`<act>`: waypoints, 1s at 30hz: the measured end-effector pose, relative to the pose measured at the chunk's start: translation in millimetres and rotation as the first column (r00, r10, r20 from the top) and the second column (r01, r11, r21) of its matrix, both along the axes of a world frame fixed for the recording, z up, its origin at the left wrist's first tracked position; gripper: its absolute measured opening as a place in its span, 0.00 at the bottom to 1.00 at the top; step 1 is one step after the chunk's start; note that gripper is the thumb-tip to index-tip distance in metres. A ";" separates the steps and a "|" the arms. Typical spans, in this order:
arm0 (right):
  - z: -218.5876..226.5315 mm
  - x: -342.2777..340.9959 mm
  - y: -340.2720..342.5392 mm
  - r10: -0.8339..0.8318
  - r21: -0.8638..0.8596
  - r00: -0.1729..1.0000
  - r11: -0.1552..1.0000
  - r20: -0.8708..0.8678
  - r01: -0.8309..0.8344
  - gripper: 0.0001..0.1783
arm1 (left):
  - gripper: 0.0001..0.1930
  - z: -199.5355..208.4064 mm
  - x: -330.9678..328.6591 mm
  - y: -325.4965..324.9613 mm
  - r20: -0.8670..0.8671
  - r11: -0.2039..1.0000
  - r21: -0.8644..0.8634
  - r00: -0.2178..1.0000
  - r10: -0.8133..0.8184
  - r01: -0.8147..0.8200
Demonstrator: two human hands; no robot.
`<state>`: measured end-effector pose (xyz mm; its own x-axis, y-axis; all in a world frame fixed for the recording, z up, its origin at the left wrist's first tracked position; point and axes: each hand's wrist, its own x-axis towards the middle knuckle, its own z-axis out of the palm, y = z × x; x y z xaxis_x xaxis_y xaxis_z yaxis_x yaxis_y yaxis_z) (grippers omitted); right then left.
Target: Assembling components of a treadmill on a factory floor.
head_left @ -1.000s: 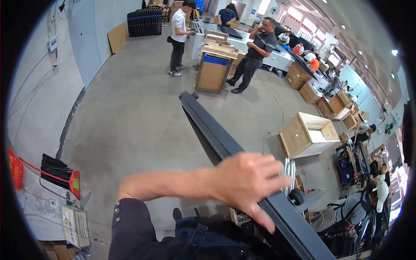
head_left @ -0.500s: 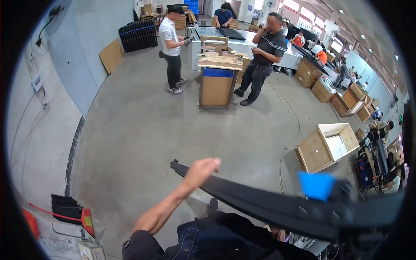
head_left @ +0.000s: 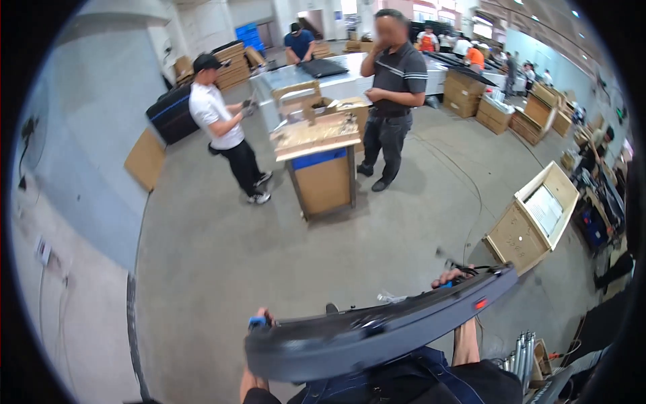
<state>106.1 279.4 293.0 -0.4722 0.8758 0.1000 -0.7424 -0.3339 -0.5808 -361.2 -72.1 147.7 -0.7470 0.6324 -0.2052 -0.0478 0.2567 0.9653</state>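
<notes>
A long, dark grey and black machine part [head_left: 350, 353] is held across the front of my body, its left end lower than its right and blurred by motion. It has a red spot near the right end and loose black cables on its far side there. My left hand [head_left: 266, 316] curls over its far edge near the left end, next to a small blue piece [head_left: 257, 322]. Toward the right end my right hand [head_left: 449, 277] grips the far edge, with another blue piece [head_left: 445, 285] under the fingers. The part hides much of both hands.
Ahead stands a wooden-topped workbench [head_left: 319, 138], with one person [head_left: 219, 114] on its left and another [head_left: 397, 87] on its right. An open wooden crate [head_left: 518, 236] sits on the floor to the right, near a cable. Metal tubes [head_left: 519, 357] stand at lower right.
The long part has come from the right to lie across my front. My left hand has moved down to its left end, and my right hand now shows. The workbench looks closer.
</notes>
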 end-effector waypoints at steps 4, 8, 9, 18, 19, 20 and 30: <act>-16.0 -115.4 108.8 0.259 0.136 0.962 0.954 0.087 -0.269 0.41 | 0.22 -91.3 -92.7 38.3 0.510 0.968 -0.109 0.823 0.249 -0.225; 19.6 -204.8 179.7 0.234 0.055 0.924 0.963 0.301 -0.262 0.42 | 0.21 -104.6 -154.1 134.8 0.535 0.984 0.038 0.835 0.126 -0.173; 26.1 -228.6 190.3 0.221 0.076 0.924 0.964 0.313 -0.256 0.41 | 0.21 -110.1 -167.6 142.0 0.516 0.988 0.043 0.850 0.107 -0.151; -45.5 -361.5 434.6 0.361 0.011 0.825 0.914 0.435 -0.406 0.30 | 0.17 -219.7 -275.6 385.9 0.596 0.956 -0.022 0.764 0.248 -0.293; -64.0 -378.2 470.3 0.380 -0.010 0.814 0.908 0.439 -0.419 0.30 | 0.16 -240.1 -287.4 408.8 0.604 0.954 -0.084 0.747 0.278 -0.287; -82.0 -388.0 495.7 0.411 -0.027 0.795 0.894 0.446 -0.447 0.30 | 0.16 -261.5 -285.6 418.8 0.623 0.951 -0.165 0.719 0.307 -0.262; -164.4 -453.1 660.1 0.467 0.020 0.716 0.830 0.519 -0.557 0.30 | 0.16 -359.3 -357.3 600.6 0.657 0.964 -0.165 0.706 0.265 -0.208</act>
<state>-347.0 939.5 128.6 -0.8677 0.4765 -0.1418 -0.1006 -0.4477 -0.8885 -718.5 528.5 -211.6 -0.5201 0.4159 -0.7460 -0.7404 0.2160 0.6366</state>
